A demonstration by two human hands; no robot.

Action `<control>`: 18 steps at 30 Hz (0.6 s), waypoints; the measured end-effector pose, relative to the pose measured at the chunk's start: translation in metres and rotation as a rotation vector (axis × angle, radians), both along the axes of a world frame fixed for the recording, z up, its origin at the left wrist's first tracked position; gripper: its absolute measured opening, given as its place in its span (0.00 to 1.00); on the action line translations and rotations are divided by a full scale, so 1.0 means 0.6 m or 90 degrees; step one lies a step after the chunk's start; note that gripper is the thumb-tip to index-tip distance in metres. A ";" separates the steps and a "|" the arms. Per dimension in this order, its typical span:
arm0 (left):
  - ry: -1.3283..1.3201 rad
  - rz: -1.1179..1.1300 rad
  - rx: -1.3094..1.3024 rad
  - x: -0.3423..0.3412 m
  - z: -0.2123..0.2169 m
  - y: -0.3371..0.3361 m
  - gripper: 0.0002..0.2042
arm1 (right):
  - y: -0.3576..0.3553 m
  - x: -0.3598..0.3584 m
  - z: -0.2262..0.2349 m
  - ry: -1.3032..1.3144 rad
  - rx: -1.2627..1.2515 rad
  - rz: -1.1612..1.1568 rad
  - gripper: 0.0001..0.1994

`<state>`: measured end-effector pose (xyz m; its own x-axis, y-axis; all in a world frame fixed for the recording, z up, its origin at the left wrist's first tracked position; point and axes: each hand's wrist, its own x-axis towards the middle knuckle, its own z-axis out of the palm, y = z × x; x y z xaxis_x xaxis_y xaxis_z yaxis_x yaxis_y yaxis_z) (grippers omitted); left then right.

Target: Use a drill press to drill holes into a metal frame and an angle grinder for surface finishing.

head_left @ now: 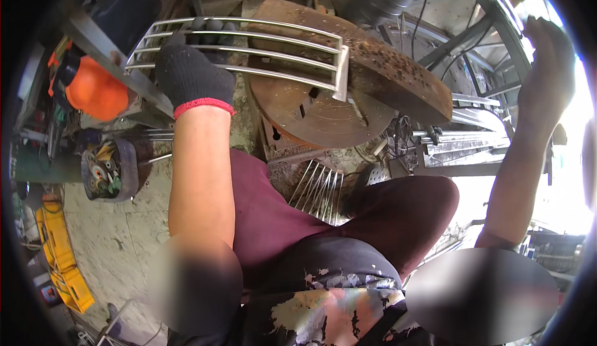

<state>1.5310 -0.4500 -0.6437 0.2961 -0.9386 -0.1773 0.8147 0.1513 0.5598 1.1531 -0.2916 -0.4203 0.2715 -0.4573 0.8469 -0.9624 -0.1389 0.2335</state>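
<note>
My left hand wears a dark knitted glove with a red cuff. Its fingers are wrapped round the bars of a shiny metal rack, made of several parallel rods joined by a flat end strip. The rack is held up over a rusty round metal plate and a thick, pitted brown slab. Far to the right, my right hand is raised against bright light, away from the rack. Its fingers are dark and hard to make out.
Another rod rack stands on the floor between my legs. To the left are an orange rounded object, a bin of scraps and a yellow frame-like case. Metal bars and a steel frame stand at right.
</note>
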 end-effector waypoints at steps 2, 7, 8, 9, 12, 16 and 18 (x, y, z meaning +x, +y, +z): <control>-0.001 -0.004 -0.015 0.006 0.000 0.011 0.12 | 0.005 0.038 -0.031 0.129 0.029 -0.066 0.19; -0.033 -0.073 -0.021 0.007 -0.001 0.055 0.13 | -0.022 0.085 -0.071 -0.266 0.043 0.069 0.17; -0.040 -0.097 -0.039 0.003 0.001 0.063 0.13 | -0.029 0.081 -0.070 -0.268 0.044 0.111 0.17; -0.012 -0.108 -0.006 -0.006 0.001 0.069 0.13 | -0.033 0.075 -0.068 -0.268 0.045 0.154 0.17; 0.022 -0.123 0.040 -0.040 -0.006 0.093 0.15 | -0.050 0.044 -0.035 -0.132 0.064 0.224 0.17; 0.055 -0.144 0.034 -0.096 -0.042 0.127 0.17 | -0.056 0.029 0.013 -0.217 0.127 0.059 0.21; -0.706 -0.055 -0.059 -0.094 -0.061 0.129 0.17 | -0.052 0.041 0.026 -0.245 0.157 -0.010 0.19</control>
